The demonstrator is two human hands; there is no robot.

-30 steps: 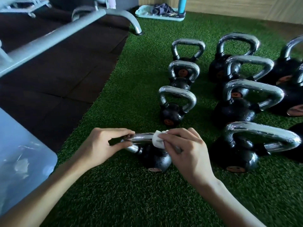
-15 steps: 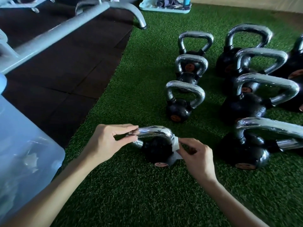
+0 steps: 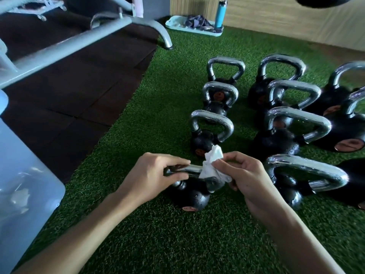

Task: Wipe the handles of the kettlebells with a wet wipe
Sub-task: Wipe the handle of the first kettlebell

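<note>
While my left hand [image 3: 152, 173] is pinching the left end of the handle [image 3: 192, 168] on the nearest kettlebell [image 3: 190, 196], lying on the turf [image 3: 177, 244], my right hand [image 3: 248, 175] is gripping the wet wipe [image 3: 212, 167] around its right bend. I am judging this handle mid-wipe; the next move is calling for a firm slide leftward.

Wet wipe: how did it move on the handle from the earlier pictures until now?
The right hand slid the wet wipe down the right side of the handle, then back up onto the top bar. The left hand still pinches the handle's left end, and the kettlebell stays on the grass.
</note>
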